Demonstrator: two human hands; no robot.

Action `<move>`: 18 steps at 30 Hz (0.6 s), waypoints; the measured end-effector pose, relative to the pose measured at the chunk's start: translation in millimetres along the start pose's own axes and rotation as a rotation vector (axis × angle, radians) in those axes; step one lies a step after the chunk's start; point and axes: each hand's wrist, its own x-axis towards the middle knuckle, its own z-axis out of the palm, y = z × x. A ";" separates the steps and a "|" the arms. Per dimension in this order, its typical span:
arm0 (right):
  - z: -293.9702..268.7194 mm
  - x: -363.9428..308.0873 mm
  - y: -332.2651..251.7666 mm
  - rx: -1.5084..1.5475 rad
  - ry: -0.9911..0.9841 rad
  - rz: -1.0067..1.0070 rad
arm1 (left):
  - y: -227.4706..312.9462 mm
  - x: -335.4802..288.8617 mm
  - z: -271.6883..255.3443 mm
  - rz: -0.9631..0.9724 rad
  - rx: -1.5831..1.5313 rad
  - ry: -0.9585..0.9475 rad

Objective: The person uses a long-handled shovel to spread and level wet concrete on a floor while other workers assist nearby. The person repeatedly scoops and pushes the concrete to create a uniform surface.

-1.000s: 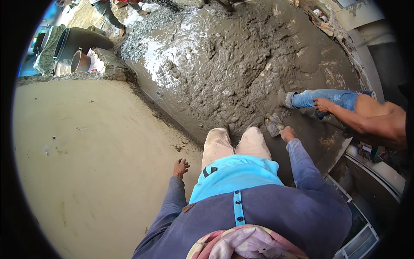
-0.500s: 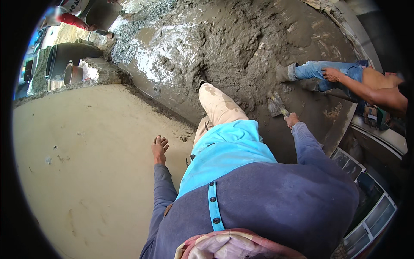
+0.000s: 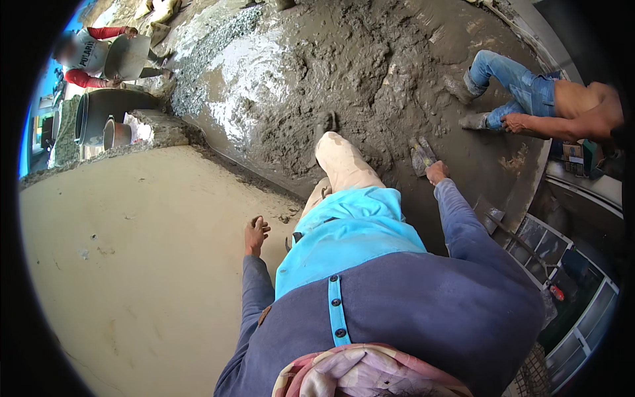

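The left slab (image 3: 132, 264) is already smooth, while the wet concrete (image 3: 370, 86) far and right is rough (most is left). The right hand (image 3: 436, 173) has its fingers clamped on a trowel (image 3: 421, 156) resting on that concrete; the left hand (image 3: 255, 233) lies with fingers apart on the slab edge.

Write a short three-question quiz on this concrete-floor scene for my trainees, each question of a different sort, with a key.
1. True or false: the right hand holds a trowel on the wet concrete.
2. Multiple choice: the left hand rests on (A) a bucket, (B) the smoothed surface, (C) a shovel.
3. Fill in: the co-worker crouching at upper right wears blue ____.

Key: 1 true; 2 B; 3 jeans.
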 end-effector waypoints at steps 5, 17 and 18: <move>-15.9 31.5 -35.5 0.026 0.034 -0.038 | -8.4 -7.8 13.4 -0.035 0.047 -0.067; 2.5 91.3 -93.4 -0.275 0.018 -0.180 | 15.5 -5.4 7.7 -0.026 -0.028 -0.048; 2.4 103.1 -98.8 -0.163 0.022 -0.129 | 19.1 -7.2 7.4 -0.051 -0.048 -0.022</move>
